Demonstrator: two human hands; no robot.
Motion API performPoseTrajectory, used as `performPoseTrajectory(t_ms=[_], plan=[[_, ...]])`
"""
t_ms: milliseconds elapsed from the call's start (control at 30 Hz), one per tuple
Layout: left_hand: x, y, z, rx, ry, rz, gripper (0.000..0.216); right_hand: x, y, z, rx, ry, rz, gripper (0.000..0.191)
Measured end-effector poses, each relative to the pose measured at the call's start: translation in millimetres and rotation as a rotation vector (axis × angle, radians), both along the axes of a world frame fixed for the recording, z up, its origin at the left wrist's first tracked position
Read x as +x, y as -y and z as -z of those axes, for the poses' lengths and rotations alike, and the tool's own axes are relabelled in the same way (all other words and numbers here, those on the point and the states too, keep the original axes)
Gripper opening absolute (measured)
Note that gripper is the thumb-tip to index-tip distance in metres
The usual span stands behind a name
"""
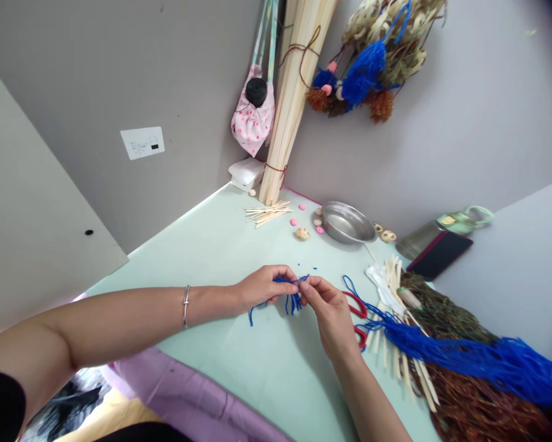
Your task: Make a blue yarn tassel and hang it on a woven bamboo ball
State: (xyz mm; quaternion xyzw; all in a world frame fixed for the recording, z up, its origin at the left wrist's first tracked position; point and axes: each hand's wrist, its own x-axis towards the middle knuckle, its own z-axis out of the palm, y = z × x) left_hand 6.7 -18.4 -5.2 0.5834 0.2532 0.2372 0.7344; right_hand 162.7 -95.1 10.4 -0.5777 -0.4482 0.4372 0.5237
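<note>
My left hand (263, 286) and my right hand (327, 307) meet above the pale green table (220, 245). Both pinch a small bundle of blue thread (292, 296) held taut between their fingertips, with loose ends hanging down beneath. A silver bracelet (186, 305) sits on my left wrist. Red-handled scissors (357, 317) lie on the table just right of my right hand, partly hidden by it.
A big skein of blue yarn (469, 355) lies at right over brown fibres (478, 405) and thin bamboo strips (395, 344). A metal bowl (344, 222), beads (302, 233) and sticks (267, 213) sit at the back. A bamboo bundle (294, 92) leans in the corner.
</note>
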Motion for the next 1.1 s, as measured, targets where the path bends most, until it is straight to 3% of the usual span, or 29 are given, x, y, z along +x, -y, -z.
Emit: performPoseTrajectory(t_ms=[300,567,1100], plan=[[-0.1,1.1,-1.7,0.034,-0.019,-0.014,0.026,-4.6,1.4,-6.3,0.003,0.111,-0.042,0.028],[0.2,0.5,-2.7,-0.051,0.019,-0.056,0.028,-0.4,-1.1,-3.6,0.011,0.031,-0.029,0.022],[1.2,-0.7,0.4,-0.025,-0.044,-0.06,0.021,-3.9,-1.1,-4.9,0.016,0.072,0.004,0.022]])
